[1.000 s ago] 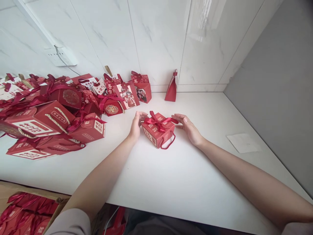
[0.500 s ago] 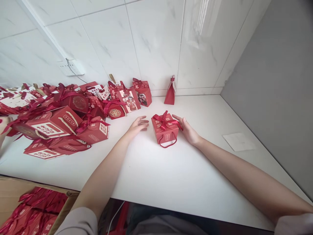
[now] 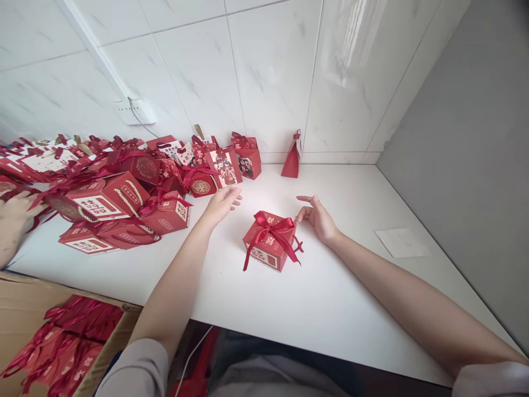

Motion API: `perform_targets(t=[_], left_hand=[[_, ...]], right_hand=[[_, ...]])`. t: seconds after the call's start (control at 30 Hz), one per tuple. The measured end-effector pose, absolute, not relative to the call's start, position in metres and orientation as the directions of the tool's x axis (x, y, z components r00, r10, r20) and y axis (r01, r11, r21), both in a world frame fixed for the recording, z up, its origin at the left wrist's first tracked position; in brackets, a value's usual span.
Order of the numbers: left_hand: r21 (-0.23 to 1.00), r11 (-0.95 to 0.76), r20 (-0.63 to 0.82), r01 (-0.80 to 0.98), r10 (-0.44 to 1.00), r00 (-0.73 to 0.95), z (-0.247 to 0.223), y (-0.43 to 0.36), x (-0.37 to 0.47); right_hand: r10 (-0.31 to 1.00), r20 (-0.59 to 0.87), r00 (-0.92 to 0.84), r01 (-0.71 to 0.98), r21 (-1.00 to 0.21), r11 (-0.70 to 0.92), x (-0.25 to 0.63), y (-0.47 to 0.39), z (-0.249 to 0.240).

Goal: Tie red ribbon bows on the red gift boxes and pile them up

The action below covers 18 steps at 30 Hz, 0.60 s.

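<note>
A red gift box with a ribbon bow on top and a cord handle sits on the white table, its long printed side turned toward me. To its right, my right hand is open, thumb and forefinger apart, with the fingertips close to the box's right corner. My left hand is open and holds nothing; it hovers up and left of the box, apart from it, nearest to a red box with a gold round emblem.
Red gift boxes are piled along the left. A small red triangular box stands against the tiled wall. A white paper lies at right. Another person's hand touches ribbon at far left. Below, a carton holds more red boxes.
The gift box has turned, its handle swinging from the front to the right, and sits slightly nearer me. My left hand has moved left and up, away from it.
</note>
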<state>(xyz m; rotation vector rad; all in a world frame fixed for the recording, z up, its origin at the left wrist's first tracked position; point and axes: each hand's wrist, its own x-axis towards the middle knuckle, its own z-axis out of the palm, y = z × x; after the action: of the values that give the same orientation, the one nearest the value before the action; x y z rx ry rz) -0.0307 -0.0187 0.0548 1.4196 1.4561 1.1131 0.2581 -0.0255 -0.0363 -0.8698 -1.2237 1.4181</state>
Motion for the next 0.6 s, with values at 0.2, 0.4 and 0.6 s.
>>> perform_targets(t=[0.2,0.4,0.6], left_hand=[[0.921,-0.151,0.171,0.358,0.985,-0.024,0.084,-0.089,0.039],[0.959,-0.229,0.223,0.166,0.973,0.054,0.068,-0.095,0.071],[0.823,-0.199,0.046,0.532,0.957,0.287,0.085,-0.113,0.050]], right_hand=[[0.973,0.105,-0.207,-0.201,-0.978,0.063,0.258,-0.025,-0.038],[0.971,0.101,-0.216,-0.157,-0.985,0.068,0.260,-0.028,-0.037],[0.972,0.093,-0.215,-0.181,-0.982,0.053,0.261,-0.027,-0.040]])
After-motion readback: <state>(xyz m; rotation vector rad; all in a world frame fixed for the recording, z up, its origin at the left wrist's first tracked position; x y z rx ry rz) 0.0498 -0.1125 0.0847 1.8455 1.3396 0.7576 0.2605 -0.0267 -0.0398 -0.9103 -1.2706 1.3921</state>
